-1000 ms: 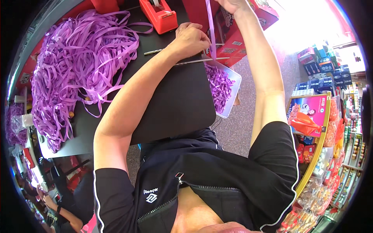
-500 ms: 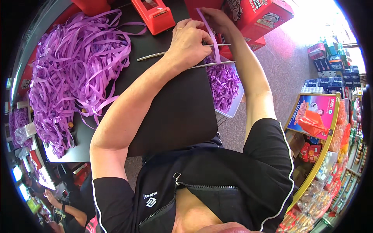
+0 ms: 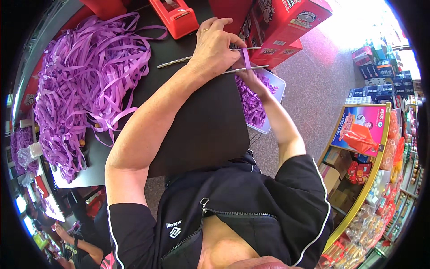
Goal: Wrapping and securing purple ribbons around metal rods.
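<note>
Two thin metal rods (image 3: 253, 68), one with a twisted end, jut past the table's right edge. A purple ribbon (image 3: 246, 58) passes across both rods near their tips. My left hand (image 3: 215, 49) lies over the rods, its thumb and index finger pinching at the ribbon while other fingers stay bent. Just beyond the table edge, my right hand (image 3: 251, 80) is under the rods and ribbon, its fingers mostly hidden. Below it a pale plastic bin (image 3: 280, 85) holds many short folded purple ribbon pieces (image 3: 254, 110). A large tangled heap of purple ribbon (image 3: 89, 76) covers the table's left side.
A red tape dispenser (image 3: 181, 22) stands at the table's far side. Red printed cartons (image 3: 286, 27) are stacked beyond my right hand. The dark table (image 3: 201, 130) lies before me. To the right is a yellow-edged display case (image 3: 380, 148). Another person's arm (image 3: 85, 249) shows at lower left.
My right hand has swung from above the rods down and toward me, beneath them, carrying the ribbon around. My left hand stays nearly in place.
</note>
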A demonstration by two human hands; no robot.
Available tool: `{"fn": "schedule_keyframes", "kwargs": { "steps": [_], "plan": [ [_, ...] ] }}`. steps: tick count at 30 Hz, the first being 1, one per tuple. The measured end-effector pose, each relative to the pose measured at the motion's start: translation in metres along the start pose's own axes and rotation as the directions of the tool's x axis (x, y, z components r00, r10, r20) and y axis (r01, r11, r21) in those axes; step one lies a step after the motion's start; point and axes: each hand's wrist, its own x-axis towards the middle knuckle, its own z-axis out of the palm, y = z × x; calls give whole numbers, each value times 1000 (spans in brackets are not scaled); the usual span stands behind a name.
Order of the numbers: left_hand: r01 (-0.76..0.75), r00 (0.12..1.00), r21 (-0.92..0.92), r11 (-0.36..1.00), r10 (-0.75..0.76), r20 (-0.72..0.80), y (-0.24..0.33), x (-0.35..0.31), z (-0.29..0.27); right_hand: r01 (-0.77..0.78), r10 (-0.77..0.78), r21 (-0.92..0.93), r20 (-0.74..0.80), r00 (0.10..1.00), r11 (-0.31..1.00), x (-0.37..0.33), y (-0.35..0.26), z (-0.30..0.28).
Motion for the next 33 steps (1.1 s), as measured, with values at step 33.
{"fn": "schedule_keyframes", "kwargs": {
  "steps": [33],
  "plan": [
    [-23,1000,64,998,23,10,-2,3,3,457,-452,44,-92,887,888,-91,-288,-22]
  ]
}}
